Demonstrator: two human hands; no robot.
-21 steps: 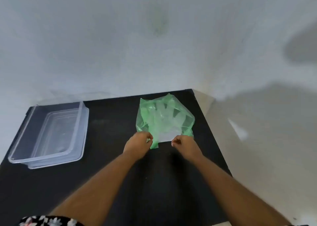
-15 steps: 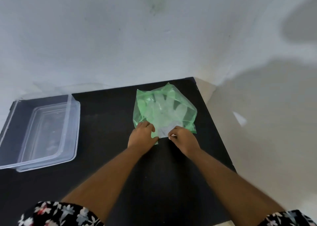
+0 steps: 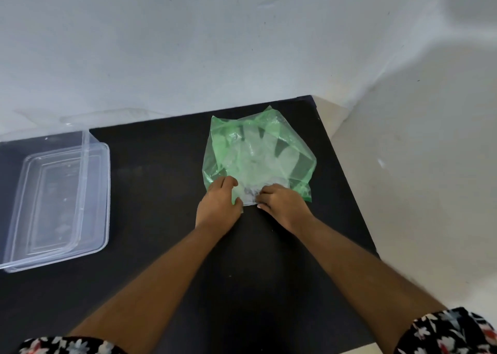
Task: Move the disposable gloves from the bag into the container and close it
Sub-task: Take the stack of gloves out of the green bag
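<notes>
Both hands have closed in on the near edge of the green bag (image 3: 258, 154) since the earlier frames, where they gripped its mouth a little farther apart; now they sit almost side by side at that edge. Inside the bag, the disposable gloves (image 3: 254, 153) show through as a pale, crumpled mass — their finger shapes fan toward the far side, and all of them are within the plastic. That bag lies on the black table (image 3: 161, 219), toward its far right part, with its back corners near the wall (image 3: 188, 44).

At the bag's mouth, the left hand (image 3: 218, 204) has its fingers curled over the green film at the near left corner, pinching it. Opposite, the right hand (image 3: 282, 205) is clenched on the clear edge at the middle of the mouth, with fingertips pressed down onto the plastic; whether it grips bag film alone or a glove cuff too cannot be told.

Well apart to the left stands the clear container (image 3: 57, 200), open and lying flat on the table. Its transparent lid (image 3: 86, 149) is raised at the far edge — the blur of the plastic makes its exact tilt hard to judge. Floral sleeves (image 3: 451, 329) appear at the bottom corners.
</notes>
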